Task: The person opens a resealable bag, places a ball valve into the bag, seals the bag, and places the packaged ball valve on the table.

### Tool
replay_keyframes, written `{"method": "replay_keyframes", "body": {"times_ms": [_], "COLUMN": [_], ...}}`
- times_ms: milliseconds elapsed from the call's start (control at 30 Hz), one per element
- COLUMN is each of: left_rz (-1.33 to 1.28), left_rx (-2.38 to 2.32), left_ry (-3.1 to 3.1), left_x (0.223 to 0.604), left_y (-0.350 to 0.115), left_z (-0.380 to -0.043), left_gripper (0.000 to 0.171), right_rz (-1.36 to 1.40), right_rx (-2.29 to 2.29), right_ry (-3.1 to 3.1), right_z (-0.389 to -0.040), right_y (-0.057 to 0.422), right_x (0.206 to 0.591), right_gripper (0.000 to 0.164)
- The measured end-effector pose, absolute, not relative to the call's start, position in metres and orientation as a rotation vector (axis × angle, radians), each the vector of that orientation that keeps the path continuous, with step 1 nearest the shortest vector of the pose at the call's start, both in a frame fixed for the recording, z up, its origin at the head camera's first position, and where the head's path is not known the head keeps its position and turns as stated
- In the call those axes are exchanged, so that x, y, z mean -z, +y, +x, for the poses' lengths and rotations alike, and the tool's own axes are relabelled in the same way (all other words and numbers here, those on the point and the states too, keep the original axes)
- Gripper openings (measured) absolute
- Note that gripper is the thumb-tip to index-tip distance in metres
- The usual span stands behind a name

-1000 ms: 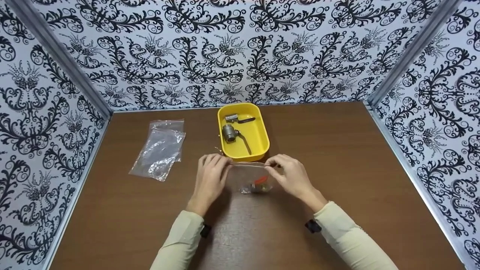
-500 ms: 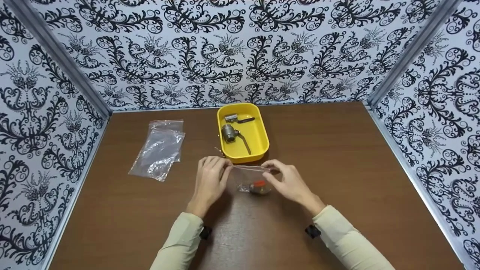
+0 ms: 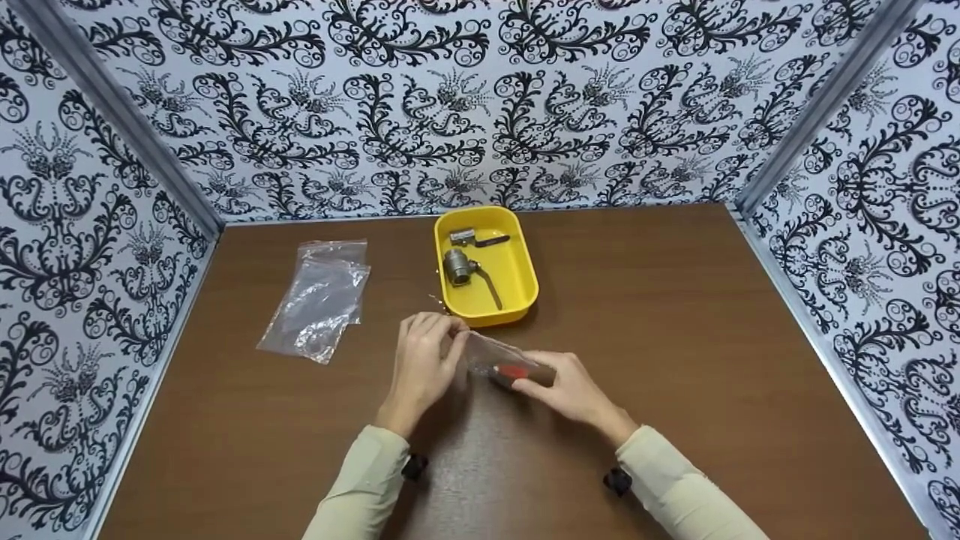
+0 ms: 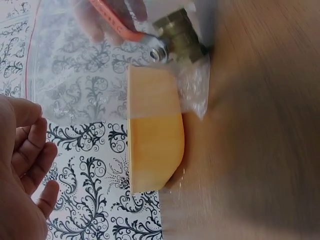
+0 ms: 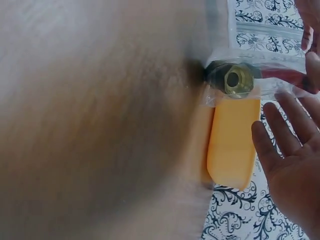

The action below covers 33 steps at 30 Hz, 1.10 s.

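A clear zip bag [image 3: 484, 356] is held between my two hands, above the table and in front of the yellow bin. Inside it lies a brass ball valve [image 4: 181, 36] with an orange-red lever [image 4: 117, 22]. My left hand [image 3: 422, 360] pinches the bag's upper left corner between thumb and fingertips; its other fingers are loosely bent. At the bag's other side, my right hand [image 3: 574, 386] holds the bag around the valve's lever, thumb in front and fingers behind. In the right wrist view, the valve's threaded opening [image 5: 237, 80] shows through the plastic.
The yellow bin [image 3: 525, 281] holds a large ball valve [image 3: 457, 268] and a smaller valve with a dark lever [image 3: 491, 241]. Several clear zip bags [image 3: 319, 300] lie flat on the left of the brown table [image 3: 675, 300]. Patterned walls stand behind and at both sides.
My right hand has left the bag's top right edge and moved down to the valve's lever inside. The bag's right side is lower and tilted; my left hand has barely moved.
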<state>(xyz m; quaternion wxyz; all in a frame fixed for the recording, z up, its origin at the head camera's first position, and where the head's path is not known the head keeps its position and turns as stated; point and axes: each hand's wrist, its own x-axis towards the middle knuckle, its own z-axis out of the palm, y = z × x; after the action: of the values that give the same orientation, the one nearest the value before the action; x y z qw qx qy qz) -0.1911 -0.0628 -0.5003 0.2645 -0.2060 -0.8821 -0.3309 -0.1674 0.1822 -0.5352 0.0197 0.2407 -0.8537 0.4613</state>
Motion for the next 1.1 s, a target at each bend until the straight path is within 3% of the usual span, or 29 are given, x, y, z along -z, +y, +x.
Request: {"method": "replay_keyframes", "body": {"times_ms": [367, 767, 1100], "left_rz": [-0.566, -0.612, -0.565], "left_rx": [0.953, 0.973, 0.953], "left_ry": [-2.374, -2.342, -2.354], "left_x": [0.498, 0.498, 0.503], "left_y": [-0.062, -0.053, -0.057], "left_z": [-0.189, -0.188, -0.189], "left_gripper": [0.008, 0.007, 0.013], "right_rz": [0.628, 0.425, 0.097], "right_rx": [-1.701, -1.83, -1.858], "right_ry": [-2.47, -2.418, -2.461], "right_z": [-0.171, -0.166, -0.182], "right_y": [0.18, 0.189, 0.22], "right_x": [0.546, 0.507, 0.533], "right_gripper": [0.025, 0.02, 0.019]}}
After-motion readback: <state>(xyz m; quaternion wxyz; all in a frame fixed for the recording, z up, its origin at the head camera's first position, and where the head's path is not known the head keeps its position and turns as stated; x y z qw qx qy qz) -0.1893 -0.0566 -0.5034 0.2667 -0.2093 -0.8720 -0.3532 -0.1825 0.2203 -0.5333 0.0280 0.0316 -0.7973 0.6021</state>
